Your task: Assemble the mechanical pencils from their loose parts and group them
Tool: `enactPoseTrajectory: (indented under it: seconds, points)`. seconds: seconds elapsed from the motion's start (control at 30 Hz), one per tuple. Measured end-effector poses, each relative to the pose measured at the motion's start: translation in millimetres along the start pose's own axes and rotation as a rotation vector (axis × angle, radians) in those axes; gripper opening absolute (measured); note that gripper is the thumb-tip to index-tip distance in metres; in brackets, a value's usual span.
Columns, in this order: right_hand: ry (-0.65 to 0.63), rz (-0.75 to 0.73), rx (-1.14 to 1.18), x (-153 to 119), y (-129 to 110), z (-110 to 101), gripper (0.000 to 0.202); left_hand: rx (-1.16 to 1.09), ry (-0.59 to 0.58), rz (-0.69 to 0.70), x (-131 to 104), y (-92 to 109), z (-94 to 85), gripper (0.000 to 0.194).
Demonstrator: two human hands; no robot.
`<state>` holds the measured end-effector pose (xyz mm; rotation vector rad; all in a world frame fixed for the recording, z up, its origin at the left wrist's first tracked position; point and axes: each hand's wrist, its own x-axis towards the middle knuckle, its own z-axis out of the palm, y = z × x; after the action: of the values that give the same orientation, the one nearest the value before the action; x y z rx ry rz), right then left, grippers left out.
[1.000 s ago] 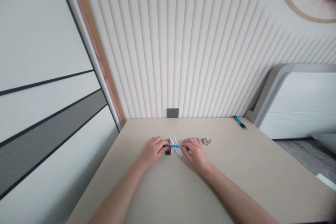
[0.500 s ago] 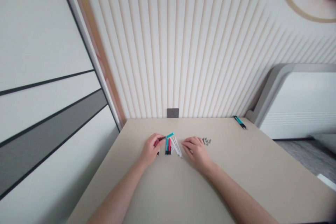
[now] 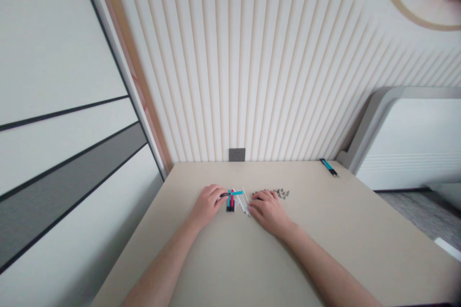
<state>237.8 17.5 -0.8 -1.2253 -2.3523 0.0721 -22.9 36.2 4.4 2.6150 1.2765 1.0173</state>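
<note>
My left hand (image 3: 208, 205) pinches a turquoise-and-black pen barrel (image 3: 236, 193), which points to the right above the table. Beneath its tip lie a turquoise-and-black barrel (image 3: 228, 205) and a red-and-black barrel (image 3: 232, 200), side by side. Several thin white pen refills (image 3: 244, 205) are spread between my two hands. My right hand (image 3: 267, 207) is low over the table, its bent fingers close together; what they hold, if anything, is hidden. Small dark pieces (image 3: 256, 193) show just past its fingertips. Beyond its knuckles is a pile of small grey metallic parts (image 3: 283, 194).
Two turquoise-and-black pens (image 3: 329, 168) lie at the far right of the beige table (image 3: 230, 259). A ribbed wall with a dark socket (image 3: 236, 154) rises behind it. A cabinet (image 3: 72, 230) borders the left, and a padded headboard (image 3: 414, 139) is on the right.
The barrel in my left hand has swung from slanting upward to nearly level, over the lying barrels. My right fingers have shifted slightly, and dark pieces now show beyond them.
</note>
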Motion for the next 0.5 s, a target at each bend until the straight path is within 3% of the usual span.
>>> enactPoseTrajectory:
  seconds: [0.5]
  points:
    - [0.141,0.13,-0.157,2,2,14,0.017,0.033,-0.021,0.004,0,-1,1.2,0.013]
